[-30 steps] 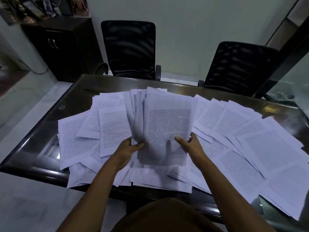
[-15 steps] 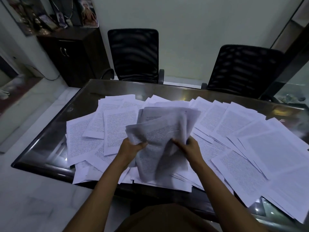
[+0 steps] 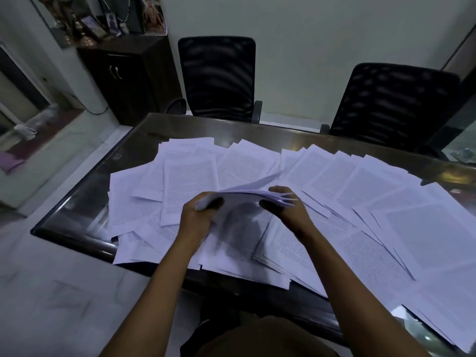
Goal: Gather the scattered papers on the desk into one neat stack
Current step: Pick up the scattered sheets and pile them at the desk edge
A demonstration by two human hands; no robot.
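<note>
Over the middle of the desk [image 3: 85, 191], the left hand [image 3: 197, 217] and the right hand [image 3: 282, 210] hold a bunch of papers [image 3: 239, 195] between them. Their fingers curl round each end of it. The bunch lies nearly flat, up off the desk, and its sheets stick out unevenly at the right end. Under it, many loose papers [image 3: 373, 191] lie spread over the desk, one on another. Two black chairs [image 3: 216, 76] stand behind the desk, and a dark cupboard [image 3: 128, 81] stands back left.
</note>
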